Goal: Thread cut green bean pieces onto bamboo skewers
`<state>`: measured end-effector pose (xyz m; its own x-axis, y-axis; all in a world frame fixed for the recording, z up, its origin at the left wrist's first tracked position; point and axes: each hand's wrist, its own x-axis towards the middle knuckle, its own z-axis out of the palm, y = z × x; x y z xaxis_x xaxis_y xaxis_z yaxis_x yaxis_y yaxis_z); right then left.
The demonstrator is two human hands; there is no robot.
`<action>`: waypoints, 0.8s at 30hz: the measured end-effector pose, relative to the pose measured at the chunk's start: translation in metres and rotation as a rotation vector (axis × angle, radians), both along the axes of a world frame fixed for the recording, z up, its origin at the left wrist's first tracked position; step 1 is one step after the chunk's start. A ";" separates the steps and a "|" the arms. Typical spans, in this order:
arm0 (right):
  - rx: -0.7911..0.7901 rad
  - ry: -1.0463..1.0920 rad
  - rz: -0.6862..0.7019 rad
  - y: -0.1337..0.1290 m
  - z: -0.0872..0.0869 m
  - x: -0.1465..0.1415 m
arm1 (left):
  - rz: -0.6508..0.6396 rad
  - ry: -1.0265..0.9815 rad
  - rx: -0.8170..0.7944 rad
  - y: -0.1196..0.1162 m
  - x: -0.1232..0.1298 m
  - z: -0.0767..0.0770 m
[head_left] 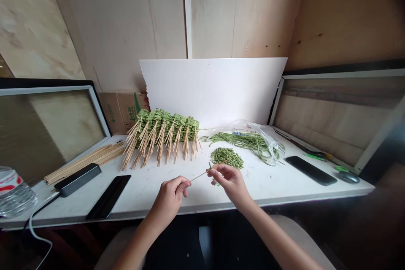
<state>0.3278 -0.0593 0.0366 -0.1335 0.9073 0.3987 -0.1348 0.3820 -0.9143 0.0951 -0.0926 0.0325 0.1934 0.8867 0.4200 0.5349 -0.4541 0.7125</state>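
My left hand (pixel 172 190) pinches one end of a thin bamboo skewer (pixel 198 176) above the front of the white table (pixel 152 200). At the skewer's other end, the closed fingers of my right hand (pixel 230 180) hold a short piece of green bean (pixel 211 164). Whether the piece is on the skewer's tip is hard to make out. Just behind my right hand lies a pile of cut bean pieces (pixel 228 155). Farther back on the left, stacked bean skewers (pixel 166 124) lie with their bare sticks toward me.
Loose bamboo skewers (pixel 91 158) lie at the left, near a black box (pixel 78 179), a dark phone (pixel 109 197) and a water bottle (pixel 14 194). Long beans (pixel 249 141) rest in a clear bag at back right. Another phone (pixel 310 170) and a mouse (pixel 349 176) lie right.
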 end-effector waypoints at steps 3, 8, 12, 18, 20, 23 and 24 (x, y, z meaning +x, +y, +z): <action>0.003 -0.021 0.017 -0.003 -0.002 -0.005 | -0.042 0.018 -0.047 -0.001 0.001 -0.001; 0.003 -0.091 0.067 0.004 -0.002 0.003 | -0.065 0.031 -0.103 0.001 0.002 -0.003; 0.081 -0.366 -0.058 0.024 -0.011 0.027 | 0.011 0.026 -0.042 0.011 -0.006 -0.009; 0.367 -1.012 -0.418 0.048 -0.045 0.049 | 0.060 0.066 -0.054 0.020 -0.014 -0.019; 0.356 -1.109 -0.451 0.052 -0.052 0.048 | 0.060 0.079 -0.059 0.021 -0.014 -0.021; 0.307 -1.166 -0.462 0.056 -0.056 0.046 | 0.067 0.106 -0.067 0.022 -0.015 -0.021; 0.290 -1.174 -0.459 0.058 -0.056 0.045 | 0.072 0.115 -0.068 0.022 -0.015 -0.021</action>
